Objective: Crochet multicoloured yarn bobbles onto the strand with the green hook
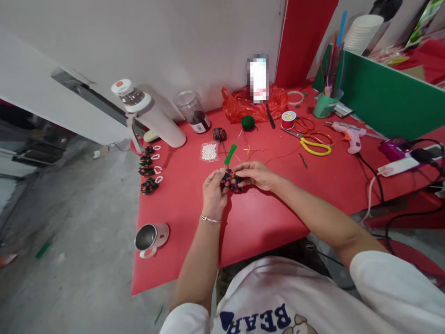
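A dark multicoloured crocheted piece is held between both hands above the red table. My left hand pinches its left side, and my right hand grips its right edge with thumb and fingers. Just beyond the fingers a crochet hook with a green handle points away from me; whether it touches the piece or lies on the table I cannot tell. A multicoloured yarn ball, a green yarn ball and a bag of white beads lie past the hands.
Several crocheted pieces with bead loops line the left edge, near a mug and a thermos. To the right lie yellow-handled scissors, a red thread spool, a glue gun and a power strip.
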A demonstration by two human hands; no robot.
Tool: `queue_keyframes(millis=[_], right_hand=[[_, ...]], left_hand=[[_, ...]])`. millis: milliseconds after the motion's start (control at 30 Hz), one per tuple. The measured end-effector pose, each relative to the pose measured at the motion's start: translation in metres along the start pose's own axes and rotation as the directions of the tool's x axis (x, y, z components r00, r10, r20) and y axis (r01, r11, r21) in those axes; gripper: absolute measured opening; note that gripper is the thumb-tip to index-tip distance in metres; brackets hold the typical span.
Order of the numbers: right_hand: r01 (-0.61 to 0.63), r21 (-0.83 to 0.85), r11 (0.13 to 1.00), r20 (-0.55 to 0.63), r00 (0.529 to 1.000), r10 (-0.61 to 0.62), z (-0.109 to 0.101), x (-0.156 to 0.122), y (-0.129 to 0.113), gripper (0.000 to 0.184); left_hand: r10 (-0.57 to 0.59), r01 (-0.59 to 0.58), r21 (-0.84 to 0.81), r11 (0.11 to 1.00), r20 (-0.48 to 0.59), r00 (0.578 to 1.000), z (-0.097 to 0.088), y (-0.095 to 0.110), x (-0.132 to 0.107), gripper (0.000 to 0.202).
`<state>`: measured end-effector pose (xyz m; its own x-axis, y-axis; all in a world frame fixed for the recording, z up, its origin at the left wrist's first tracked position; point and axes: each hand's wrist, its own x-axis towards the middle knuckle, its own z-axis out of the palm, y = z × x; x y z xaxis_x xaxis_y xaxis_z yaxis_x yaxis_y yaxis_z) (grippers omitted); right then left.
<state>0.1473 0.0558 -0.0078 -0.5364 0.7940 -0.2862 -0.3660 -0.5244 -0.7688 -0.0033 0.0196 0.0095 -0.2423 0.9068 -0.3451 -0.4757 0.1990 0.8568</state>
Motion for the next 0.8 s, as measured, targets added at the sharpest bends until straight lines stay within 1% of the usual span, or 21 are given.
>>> queue_keyframes(millis=[133,233,367,467,600,800], right_hand=[[0.031,-0.062,0.998,0.004,1.0,-0.03,0.0003,-0.0016,0.0004,0.027],[0.047,-0.088,0.995,-0.009,0.999,-0.048,-0.0001,-0.0004,0.0023,0.028],[0.065,-0.08,0.995,0.022,0.998,-0.063,0.0007,0.0002,0.0032,0.026],[0.071,-0.06,0.996,0.048,0.997,-0.068,0.0013,-0.0011,0.002,0.028],[0.068,-0.076,0.995,0.069,0.996,-0.062,0.0005,-0.0024,0.0013,0.031],[0.077,-0.09,0.993,0.055,0.996,-0.073,0.0008,-0.0019,0.0031,0.035]], left_hand=[[-0.007,0.007,0.0,1.0,0.01,1.0,0.0002,-0.0025,0.0002,0.031],[-0.008,0.008,0.002,1.0,0.018,1.0,0.0004,-0.0041,-0.0001,0.031],[-0.019,0.019,-0.005,1.0,0.003,1.0,0.001,-0.0036,-0.0006,0.031],[-0.026,0.026,-0.014,1.0,0.004,1.0,0.0013,-0.0025,-0.001,0.031],[-0.011,0.011,-0.006,1.0,0.013,1.0,0.0011,-0.0024,-0.0013,0.033],[-0.014,0.014,-0.001,1.0,0.029,0.999,0.0014,-0.0028,-0.0019,0.033]])
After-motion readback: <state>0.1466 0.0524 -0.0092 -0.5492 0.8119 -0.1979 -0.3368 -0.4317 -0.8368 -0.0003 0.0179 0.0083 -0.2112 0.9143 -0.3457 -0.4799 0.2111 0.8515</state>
